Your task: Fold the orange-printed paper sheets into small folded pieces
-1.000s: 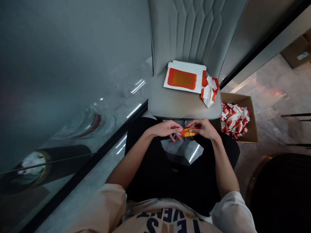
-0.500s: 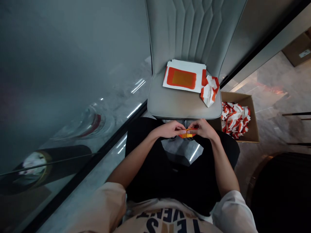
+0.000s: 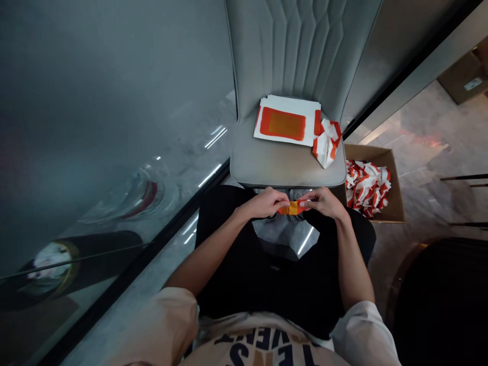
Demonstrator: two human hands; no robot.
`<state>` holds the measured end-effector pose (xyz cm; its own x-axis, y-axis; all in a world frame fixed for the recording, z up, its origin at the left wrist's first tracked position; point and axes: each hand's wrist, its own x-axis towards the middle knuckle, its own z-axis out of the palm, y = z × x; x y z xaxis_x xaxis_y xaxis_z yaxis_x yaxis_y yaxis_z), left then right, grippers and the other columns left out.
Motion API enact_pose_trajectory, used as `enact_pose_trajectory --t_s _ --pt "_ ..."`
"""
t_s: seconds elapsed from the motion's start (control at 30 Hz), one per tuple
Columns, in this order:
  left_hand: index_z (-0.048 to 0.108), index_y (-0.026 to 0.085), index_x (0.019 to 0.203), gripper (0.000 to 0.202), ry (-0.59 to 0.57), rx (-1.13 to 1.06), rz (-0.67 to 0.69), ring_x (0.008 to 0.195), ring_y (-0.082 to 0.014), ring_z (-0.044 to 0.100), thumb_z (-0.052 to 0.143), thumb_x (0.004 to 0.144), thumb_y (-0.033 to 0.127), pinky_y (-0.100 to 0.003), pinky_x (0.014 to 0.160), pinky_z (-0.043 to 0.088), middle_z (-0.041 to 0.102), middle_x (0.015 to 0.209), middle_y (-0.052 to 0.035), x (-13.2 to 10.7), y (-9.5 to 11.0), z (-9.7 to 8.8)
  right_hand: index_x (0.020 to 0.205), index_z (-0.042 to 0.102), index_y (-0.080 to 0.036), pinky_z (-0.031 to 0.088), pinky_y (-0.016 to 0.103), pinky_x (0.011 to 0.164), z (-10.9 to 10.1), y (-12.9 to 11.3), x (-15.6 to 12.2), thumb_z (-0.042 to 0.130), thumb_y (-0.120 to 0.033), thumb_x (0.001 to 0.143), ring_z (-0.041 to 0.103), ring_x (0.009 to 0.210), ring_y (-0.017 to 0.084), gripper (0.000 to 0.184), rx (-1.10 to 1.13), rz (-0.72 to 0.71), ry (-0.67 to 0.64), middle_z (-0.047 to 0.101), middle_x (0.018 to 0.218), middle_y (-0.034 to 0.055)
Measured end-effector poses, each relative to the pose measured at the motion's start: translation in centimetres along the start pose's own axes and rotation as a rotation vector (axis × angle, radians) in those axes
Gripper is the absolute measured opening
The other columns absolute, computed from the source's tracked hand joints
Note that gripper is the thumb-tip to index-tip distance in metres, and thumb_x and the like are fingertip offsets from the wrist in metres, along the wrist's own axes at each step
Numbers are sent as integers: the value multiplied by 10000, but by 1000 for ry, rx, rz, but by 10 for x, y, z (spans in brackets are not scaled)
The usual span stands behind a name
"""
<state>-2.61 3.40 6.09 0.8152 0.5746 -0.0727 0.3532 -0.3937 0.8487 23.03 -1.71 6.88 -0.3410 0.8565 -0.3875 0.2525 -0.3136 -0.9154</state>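
Between my hands, in front of the chair seat, is a small folded piece of orange-and-yellow paper (image 3: 293,208). My left hand (image 3: 267,203) pinches its left end between thumb and fingers. The right end is pinched by my right hand (image 3: 323,203). A yellow patch shows in the middle of the strip. On the chair ahead lie flat white sheets (image 3: 312,105), the top one with a red-orange block and a darker orange rectangle inside. Touching their right edge is a folded red-and-white paper piece (image 3: 326,144).
The grey padded chair (image 3: 263,170) stands right in front of my knees. To its right, a cardboard box (image 3: 397,195) holds many folded red-and-white papers (image 3: 369,185). A glass wall with a black frame (image 3: 168,229) runs along the left. A dark round seat (image 3: 442,300) is at lower right.
My hands have moved slightly apart, and more of the orange-and-yellow paper now shows between them. The view has shifted a little; the sheets on the chair lie as before.
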Motion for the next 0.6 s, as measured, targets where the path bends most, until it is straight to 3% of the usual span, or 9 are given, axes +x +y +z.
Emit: enact_pose_trajectory --t_s 0.23,0.43,0.6 --pt "773 143 977 302 -98 -145 -53 577 -100 541 590 1003 382 -207 561 354 697 708 -13 -1 -1 -1 1001 838 -157 636 273 679 0 2 4 834 -560 786 742 682 168 456 -5 -38 -42 804 825 63" --pt "770 131 907 331 -108 -167 -71 574 -103 553 608 989 407 -207 554 359 685 682 -21 1 -3 -2 1057 828 -165 661 303 744 -2 3 1 862 -529 768 776 770 189 466 108 -4 -85 817 915 74" --pt "754 131 906 304 -176 -344 -121 631 -129 639 638 973 405 -211 585 439 738 752 -61 -3 -8 -6 1043 825 -158 664 307 740 -2 0 -5 868 -515 774 787 781 198 449 117 -45 -103 817 897 79"
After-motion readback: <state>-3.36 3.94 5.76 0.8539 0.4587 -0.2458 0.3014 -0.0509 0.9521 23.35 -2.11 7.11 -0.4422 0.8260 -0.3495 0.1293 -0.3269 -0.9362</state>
